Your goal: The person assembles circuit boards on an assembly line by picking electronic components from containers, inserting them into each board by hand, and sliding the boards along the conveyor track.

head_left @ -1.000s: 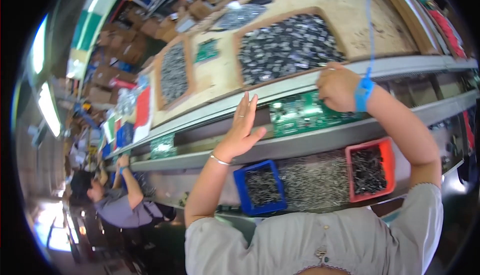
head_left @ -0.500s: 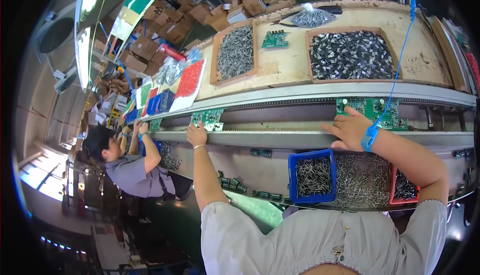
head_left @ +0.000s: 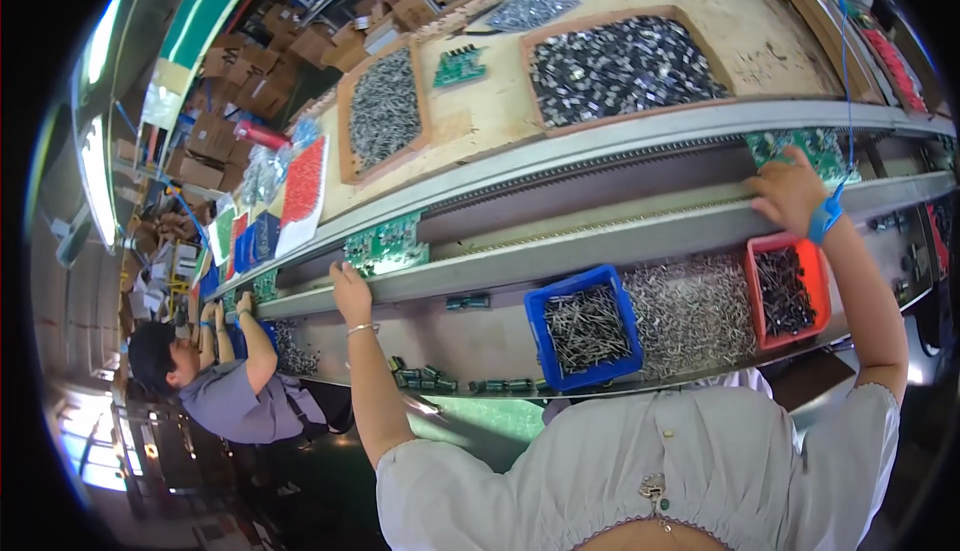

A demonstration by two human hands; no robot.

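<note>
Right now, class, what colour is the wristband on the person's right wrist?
Blue: the wristband beside the right hand, seen in the head view.

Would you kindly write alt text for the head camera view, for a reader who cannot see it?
A person reaches both arms out over a conveyor line: the left hand rests at a green circuit board, the right hand, with a blue wristband, at another green board. Nearer them sit a blue bin and a red bin of small metal parts; a co-worker works at left.

left hand [head_left: 350, 291] is stretched way out, fingers touching a green circuit board [head_left: 385, 244] on the conveyor rail [head_left: 600, 241]. right hand [head_left: 787, 191] rests on another green board [head_left: 805, 146]. blue bin [head_left: 585, 329] and red bin [head_left: 785, 289] of metal parts sit between the arms. a co-worker [head_left: 215, 381] is further down the line.
</note>
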